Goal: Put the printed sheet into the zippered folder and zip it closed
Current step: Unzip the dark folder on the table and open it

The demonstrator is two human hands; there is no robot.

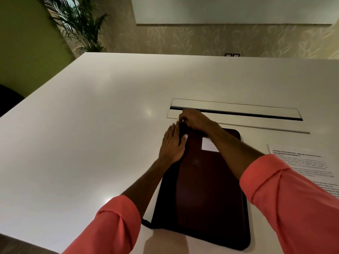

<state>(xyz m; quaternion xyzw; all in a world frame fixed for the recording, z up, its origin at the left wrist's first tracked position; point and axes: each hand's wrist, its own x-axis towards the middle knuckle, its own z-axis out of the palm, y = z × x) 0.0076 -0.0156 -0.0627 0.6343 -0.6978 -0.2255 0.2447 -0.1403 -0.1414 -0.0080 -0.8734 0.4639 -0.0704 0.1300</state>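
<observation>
A dark maroon zippered folder [207,189] lies flat on the white tabletop [91,134], filling the lower centre of the frame, its long side running away from the camera. A small white lined label [209,143] sits on its cover near the far end. Both hands meet at the folder's far left corner, a little above the middle of the frame. The left hand [172,143] lies flat along the folder's left edge, fingers stretched forward and together, thumb resting on the cover. The right hand [194,119] reaches across from the right with its fingertips pinched together at that corner (what they pinch is too small and dark to make out, though it sits right on the folder's edge). Both forearms are bare below rolled coral sleeves [286,197].

The printed sheet [308,167] lies on the tabletop at the right edge of the frame, just beside the folder and apart from both hands, text side up.

Beyond the hands a long rectangular cable hatch [236,110] is set into the tabletop, its dark slot partly open. A potted palm [80,24] stands in the upper left of the frame.
</observation>
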